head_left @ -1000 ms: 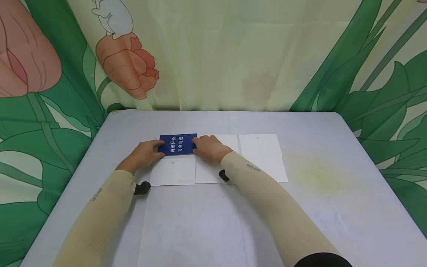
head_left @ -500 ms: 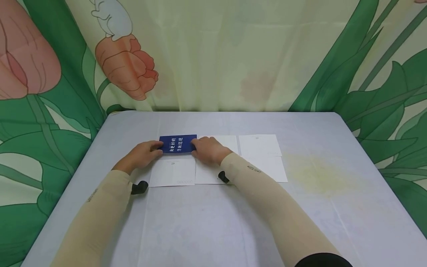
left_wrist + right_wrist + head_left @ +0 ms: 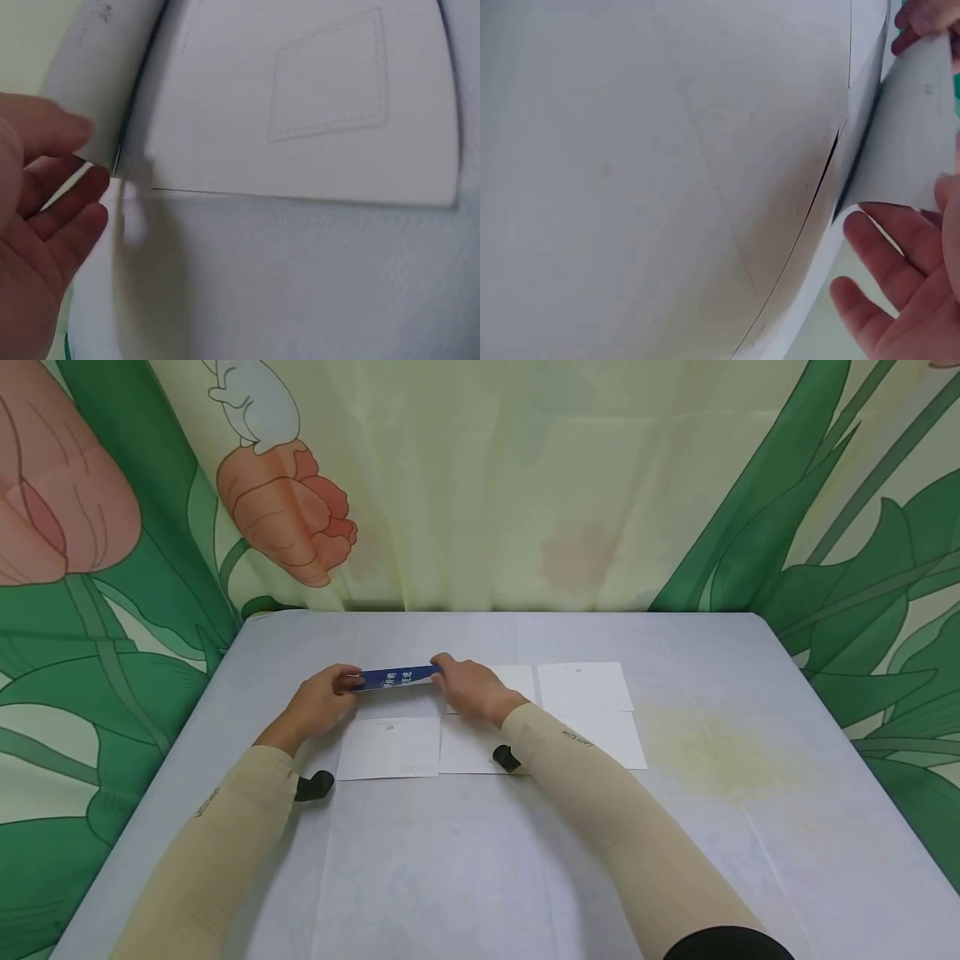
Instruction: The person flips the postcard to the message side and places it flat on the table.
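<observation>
A postcard, blue with white lettering on its front, is held tilted up over the table's far left part. My left hand pinches its left end, and my right hand pinches its right end. In the left wrist view the white back of the postcard shows beside the fingers of my left hand. The right wrist view shows that pale back of the postcard between both hands, the right thumb over its near end and fingers below.
White postcards lie face down in two rows: one front left, one partly under my right arm, others at the back right and front right. The white-covered table ends at a printed curtain.
The blue postcard lay nearly flat to view, then its near edge was raised and it tilted up, so its front now looks narrow. Both hands rose slightly with it.
</observation>
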### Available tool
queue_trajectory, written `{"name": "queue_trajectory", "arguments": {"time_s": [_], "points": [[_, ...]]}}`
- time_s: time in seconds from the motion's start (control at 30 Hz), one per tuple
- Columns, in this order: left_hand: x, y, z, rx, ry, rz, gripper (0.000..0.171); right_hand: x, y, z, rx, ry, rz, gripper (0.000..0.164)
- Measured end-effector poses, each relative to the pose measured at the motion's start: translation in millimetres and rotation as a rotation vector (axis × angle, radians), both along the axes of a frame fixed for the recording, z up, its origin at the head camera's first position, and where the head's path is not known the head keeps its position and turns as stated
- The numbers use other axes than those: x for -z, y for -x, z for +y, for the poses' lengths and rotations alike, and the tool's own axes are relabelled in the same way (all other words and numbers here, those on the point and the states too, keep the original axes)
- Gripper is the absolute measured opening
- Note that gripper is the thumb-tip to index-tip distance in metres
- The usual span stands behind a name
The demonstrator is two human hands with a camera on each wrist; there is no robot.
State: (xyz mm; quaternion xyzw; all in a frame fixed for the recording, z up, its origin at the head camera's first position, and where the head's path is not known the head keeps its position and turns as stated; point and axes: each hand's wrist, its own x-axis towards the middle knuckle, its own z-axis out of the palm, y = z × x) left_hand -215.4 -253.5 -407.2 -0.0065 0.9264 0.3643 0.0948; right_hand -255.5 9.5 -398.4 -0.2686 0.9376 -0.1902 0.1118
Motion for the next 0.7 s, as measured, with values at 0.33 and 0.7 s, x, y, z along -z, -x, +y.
{"name": "queue_trajectory", "arguments": {"time_s": [0.33,0.7], "points": [[2.0,-2.5,-5.6,-0.099,-0.097,0.147,0.041,-1.0,1.1,2.3,0.014,0.151,0.082,0.037],[-3.6,-3.5,-2.9,-0.230,-0.143,0.197,0.047,-1.6,-2.0,0.6,0.052,0.425,0.151,0.036]]}}
